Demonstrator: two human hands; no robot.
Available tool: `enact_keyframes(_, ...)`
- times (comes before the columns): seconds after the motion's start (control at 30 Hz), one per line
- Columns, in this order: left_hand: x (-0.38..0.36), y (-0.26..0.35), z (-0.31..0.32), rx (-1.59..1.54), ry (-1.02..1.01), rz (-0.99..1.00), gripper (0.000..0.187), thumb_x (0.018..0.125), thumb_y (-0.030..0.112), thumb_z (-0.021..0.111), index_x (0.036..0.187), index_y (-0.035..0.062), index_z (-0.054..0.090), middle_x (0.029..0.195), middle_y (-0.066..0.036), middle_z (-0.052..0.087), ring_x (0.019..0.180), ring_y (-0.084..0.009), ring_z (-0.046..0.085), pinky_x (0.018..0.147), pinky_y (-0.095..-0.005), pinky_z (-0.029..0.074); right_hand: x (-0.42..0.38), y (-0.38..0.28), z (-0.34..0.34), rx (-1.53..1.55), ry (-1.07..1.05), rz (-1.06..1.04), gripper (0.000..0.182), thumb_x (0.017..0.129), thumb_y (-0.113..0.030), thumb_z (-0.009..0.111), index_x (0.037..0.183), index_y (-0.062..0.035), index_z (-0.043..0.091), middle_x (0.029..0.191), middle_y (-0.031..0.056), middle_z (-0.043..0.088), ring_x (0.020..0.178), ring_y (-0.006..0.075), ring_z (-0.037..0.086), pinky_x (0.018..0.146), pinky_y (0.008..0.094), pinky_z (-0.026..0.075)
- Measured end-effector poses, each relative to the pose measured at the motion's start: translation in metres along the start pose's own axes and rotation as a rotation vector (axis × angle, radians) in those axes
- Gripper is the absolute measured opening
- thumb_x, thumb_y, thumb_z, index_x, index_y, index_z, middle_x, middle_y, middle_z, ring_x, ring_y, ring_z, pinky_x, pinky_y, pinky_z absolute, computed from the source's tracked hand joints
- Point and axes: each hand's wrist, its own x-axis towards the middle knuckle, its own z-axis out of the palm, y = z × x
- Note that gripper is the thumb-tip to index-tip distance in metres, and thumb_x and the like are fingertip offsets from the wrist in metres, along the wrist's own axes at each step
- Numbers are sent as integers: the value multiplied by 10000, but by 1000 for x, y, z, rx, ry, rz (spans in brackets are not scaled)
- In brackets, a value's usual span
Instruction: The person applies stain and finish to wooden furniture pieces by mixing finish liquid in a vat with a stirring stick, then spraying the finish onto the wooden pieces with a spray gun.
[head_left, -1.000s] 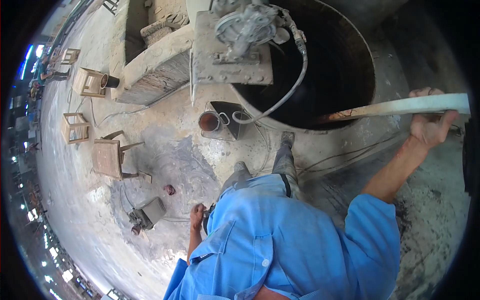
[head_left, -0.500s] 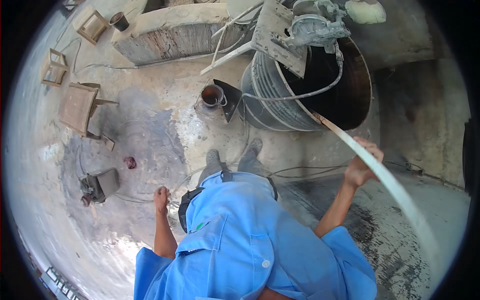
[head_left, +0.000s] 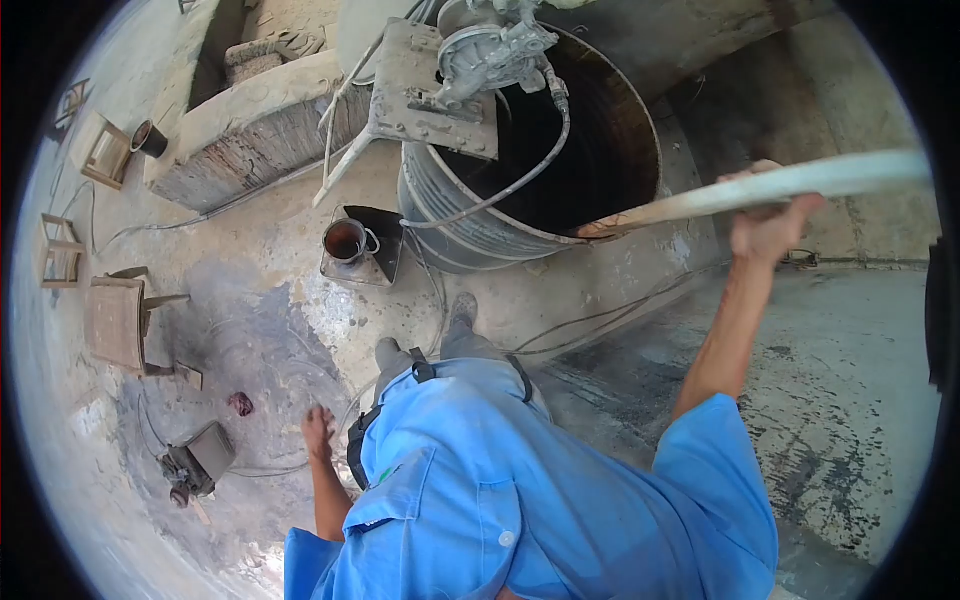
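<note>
My right hand (head_left: 768, 222) is wrapped around a long pale pole (head_left: 690, 200). The pole's brown-stained end goes over the rim into a large ribbed metal drum (head_left: 455, 235), and its other end runs to the right edge of view. Inside, the drum is dark and its contents cannot be made out. Hanging beside my hip, my left hand (head_left: 319, 432) holds nothing, its fingers loosely bent and a little apart. A grey-coated machine (head_left: 490, 60) sits on a metal plate (head_left: 410, 85) over the drum, with a hose (head_left: 510, 190) curving down across the drum's mouth.
A pot with brown residue (head_left: 346, 241) stands on a square tin by the drum. Cables (head_left: 610, 320) trail across the floor near my feet. To the left are a small wooden table (head_left: 115, 320), a dark device (head_left: 205, 460) and a low masonry trough (head_left: 250, 130).
My right hand has swung upward and outward, tilting the pole from a steep slant to nearly level. The camera view has shifted, and my left hand still hangs at my side.
</note>
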Motion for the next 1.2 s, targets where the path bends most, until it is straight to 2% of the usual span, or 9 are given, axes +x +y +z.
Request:
enact_keyframes(0.3, -33, 62, 32, -48, 63, 172, 422, 921, 390, 583, 1188, 64, 593, 1018, -38, 681, 860, -129, 639, 619, -251, 435, -78, 73, -28, 20, -295, -164, 780, 879, -776, 250, 912, -41, 508, 811, 140, 592, 814, 311, 613, 814, 484, 503)
enact_keyframes(0.33, -21, 36, 28, 4, -15, 104, 538, 906, 480, 590, 1293, 112, 525, 1141, -48, 655, 1000, -191, 631, 817, -398, 464, -97, 76, -24, -47, -321, -207, 769, 883, -773, 252, 904, -43, 491, 832, 148, 601, 842, 310, 615, 831, 485, 495)
enact_keyframes(0.4, -36, 6, 39, -18, 54, 26, 369, 909, 370, 589, 1112, 65, 632, 930, -35, 681, 795, -116, 634, 587, -263, 435, -127, 82, -19, -117, -333, -294, 609, 938, -638, 376, 927, -37, 470, 863, 168, 603, 873, 321, 613, 847, 495, 483)
enact_keyframes(0.5, -11, -81, 19, 352, -40, 127, 362, 894, 338, 597, 1087, 43, 674, 932, -87, 702, 860, -209, 656, 700, -326, 498, -154, 59, -15, -238, -337, -388, 345, 838, -360, 536, 935, -39, 457, 878, 191, 594, 862, 343, 609, 844, 492, 469)
enact_keyframes(0.7, 6, -101, 5, 683, -56, 305, 436, 889, 369, 609, 1148, 20, 645, 1032, -116, 686, 925, -261, 647, 795, -379, 497, -101, -35, -25, -87, -466, -412, 613, 915, -644, 405, 941, -37, 483, 816, 158, 593, 764, 293, 614, 739, 434, 513)
enact_keyframes(0.87, -2, 9, 25, 72, -21, 2, 438, 905, 415, 575, 1200, 92, 580, 1017, -38, 674, 889, -173, 638, 703, -384, 471, 29, -16, -58, 104, -614, -21, 828, 885, -748, 365, 1225, -6, 502, 1098, 164, 587, 997, 315, 590, 903, 467, 480)
enact_keyframes(0.93, -8, 45, 26, 41, 11, 119, 462, 910, 407, 563, 1233, 78, 568, 1081, -57, 679, 946, -181, 642, 712, -375, 473, 33, 24, -29, 3, -88, -1, 785, 886, -743, 353, 1146, -21, 522, 988, 142, 591, 904, 320, 601, 883, 488, 476)
enact_keyframes(1.03, -24, 68, 27, 5, 14, 213, 499, 910, 424, 571, 1272, 81, 545, 1121, -67, 666, 986, -193, 633, 796, -407, 457, -7, 62, -18, 34, 98, -55, 761, 884, -749, 333, 1067, -36, 530, 897, 122, 594, 839, 316, 606, 857, 502, 478)
enact_keyframes(1.2, -37, 15, 20, 44, 42, 121, 457, 912, 374, 567, 1227, 44, 588, 1043, -71, 684, 889, -169, 655, 639, -270, 457, -67, 90, -47, 13, -350, -190, 802, 874, -782, 213, 956, -42, 512, 842, 131, 601, 834, 296, 613, 823, 463, 488)
